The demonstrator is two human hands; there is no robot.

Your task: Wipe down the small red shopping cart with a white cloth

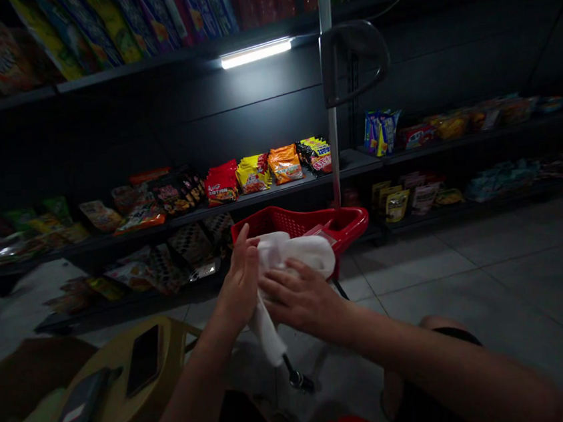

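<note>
A white cloth (pixel 287 264) is bunched between both hands in front of me, with one end hanging down. My left hand (pixel 241 281) is curled against the cloth's left side, thumb up. My right hand (pixel 303 296) lies over the cloth from the right with its fingers pressed onto it. Just behind the hands stands a red shopping basket (pixel 313 222) on the floor, its grey pull handle (pixel 351 62) raised on a metal pole.
Dark shelves hold snack and noodle packets (pixel 257 173) ahead, with more goods (pixel 419 133) to the right. A yellow stool (pixel 128 381) with a phone (pixel 143 360) on it stands at lower left beside a cardboard box (pixel 22 379). Grey tiled floor (pixel 495 282) spreads right.
</note>
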